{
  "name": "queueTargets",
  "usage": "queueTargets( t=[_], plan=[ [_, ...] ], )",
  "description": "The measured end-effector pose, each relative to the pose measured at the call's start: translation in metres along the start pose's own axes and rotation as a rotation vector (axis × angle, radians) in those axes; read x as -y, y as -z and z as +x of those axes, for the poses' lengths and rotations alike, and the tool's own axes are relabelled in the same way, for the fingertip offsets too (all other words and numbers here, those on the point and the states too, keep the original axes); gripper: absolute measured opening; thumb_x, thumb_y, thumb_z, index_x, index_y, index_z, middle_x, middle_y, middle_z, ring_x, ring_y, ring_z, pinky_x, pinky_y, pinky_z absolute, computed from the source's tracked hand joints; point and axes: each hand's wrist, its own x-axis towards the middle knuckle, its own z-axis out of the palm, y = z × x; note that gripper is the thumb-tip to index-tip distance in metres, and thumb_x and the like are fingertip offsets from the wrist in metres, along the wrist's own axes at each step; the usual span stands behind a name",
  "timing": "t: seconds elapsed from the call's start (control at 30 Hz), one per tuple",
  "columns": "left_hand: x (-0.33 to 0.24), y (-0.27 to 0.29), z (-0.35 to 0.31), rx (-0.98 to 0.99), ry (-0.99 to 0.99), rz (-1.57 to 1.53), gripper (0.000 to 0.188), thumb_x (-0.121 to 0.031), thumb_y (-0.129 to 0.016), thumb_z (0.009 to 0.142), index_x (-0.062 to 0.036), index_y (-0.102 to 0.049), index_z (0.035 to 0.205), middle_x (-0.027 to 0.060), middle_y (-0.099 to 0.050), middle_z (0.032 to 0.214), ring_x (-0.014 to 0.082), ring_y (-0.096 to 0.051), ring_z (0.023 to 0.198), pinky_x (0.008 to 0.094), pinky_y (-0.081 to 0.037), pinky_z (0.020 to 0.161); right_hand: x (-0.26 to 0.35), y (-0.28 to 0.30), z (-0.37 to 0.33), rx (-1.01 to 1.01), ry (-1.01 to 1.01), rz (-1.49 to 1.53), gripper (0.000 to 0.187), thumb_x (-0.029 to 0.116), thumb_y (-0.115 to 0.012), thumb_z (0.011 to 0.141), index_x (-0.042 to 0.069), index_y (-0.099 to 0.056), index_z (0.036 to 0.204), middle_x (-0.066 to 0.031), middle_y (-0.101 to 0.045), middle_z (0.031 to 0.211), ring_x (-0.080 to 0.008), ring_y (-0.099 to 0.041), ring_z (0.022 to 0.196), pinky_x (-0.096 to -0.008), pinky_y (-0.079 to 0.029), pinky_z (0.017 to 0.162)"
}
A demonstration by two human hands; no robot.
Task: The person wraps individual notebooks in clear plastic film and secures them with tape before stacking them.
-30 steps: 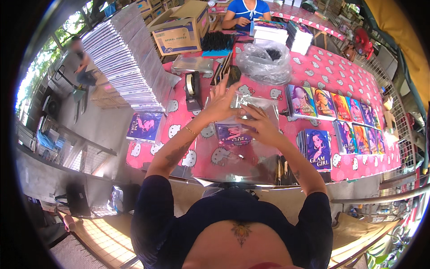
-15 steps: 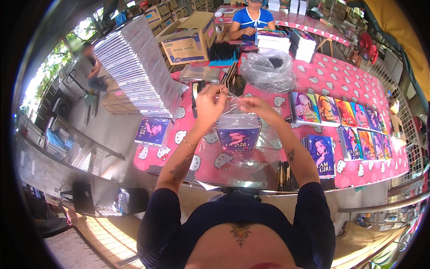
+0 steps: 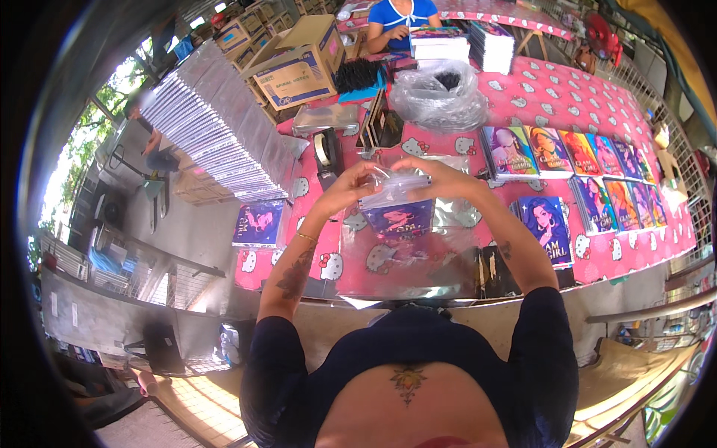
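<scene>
A stack of notebooks (image 3: 399, 219) with a purple illustrated cover stands in front of me, in a clear plastic bag (image 3: 394, 187). My left hand (image 3: 348, 187) is at the left end of the bag's upper edge, with bent fingers pinching the film. On the other side my right hand (image 3: 441, 180) grips the same edge, its thumb low against the stack and its fingers curled over the top. More clear film (image 3: 448, 224) lies under and around the stack. Just beyond my left hand a black tape dispenser (image 3: 326, 153) stands on the table.
Tall piles of wrapped notebooks (image 3: 224, 127) rise at the left beside a cardboard box (image 3: 295, 71). A heap of clear bags (image 3: 441, 97) sits ahead. Rows of colourful notebooks (image 3: 567, 153) lie right on the pink patterned tablecloth (image 3: 523, 97). A person in blue (image 3: 403, 15) sits across.
My hands have come down from above the stack to the bag's top edge, on either side. The stretched film between them is now lower and bunched against the notebooks. My view has shifted slightly.
</scene>
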Motion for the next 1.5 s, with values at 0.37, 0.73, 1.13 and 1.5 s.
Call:
queueTargets(
  t=[0.37,0.73,1.13,1.5],
  plan=[
    [-0.028,-0.036,-0.037,-0.177,-0.281,0.893,0.034,-0.012,-0.074,0.081,-0.0024,-0.066,0.113,0.0182,-0.064,0.119,0.0278,-0.062,0.113,0.0423,-0.051,0.089,0.009,-0.037,-0.012,-0.231,0.025,-0.48,0.022,0.012,-0.075,0.076,0.006,-0.065,0.095,-0.0097,-0.065,0.101,-0.0298,-0.062,0.097,-0.0421,-0.049,0.079],
    [0.009,0.002,0.011,-0.085,0.158,0.348,0.059,-0.031,-0.079,0.08,-0.0031,-0.055,0.127,0.0148,-0.063,0.118,0.021,-0.06,0.109,0.0348,-0.048,0.087,-0.033,0.001,0.015,-0.093,-0.277,0.122,0.036,0.022,-0.08,0.079,0.005,-0.067,0.107,-0.0047,-0.068,0.095,-0.0136,-0.062,0.09,-0.0317,-0.049,0.08],
    [0.171,0.119,-0.004,-1.03,0.435,-0.261,0.026,-0.021,-0.074,0.085,-0.0007,-0.069,0.101,0.0031,-0.066,0.073,0.0138,-0.059,0.062,0.0302,-0.049,0.06,-0.04,-0.022,0.014,-0.314,-0.346,0.274,0.023,0.02,-0.072,0.087,0.004,-0.068,0.102,-0.0016,-0.067,0.091,-0.0092,-0.06,0.084,-0.0267,-0.047,0.078],
    [0.141,0.099,-0.021,-0.811,0.584,1.086,0.017,-0.021,-0.066,0.082,-0.011,-0.076,0.091,0.0139,-0.073,0.088,0.0336,-0.07,0.081,0.0442,-0.054,0.073,-0.036,-0.021,0.008,-0.357,-0.379,0.262,0.025,0.018,-0.073,0.086,0.003,-0.067,0.105,-0.0021,-0.065,0.088,-0.0097,-0.06,0.08,-0.0262,-0.048,0.074]
  ],
)
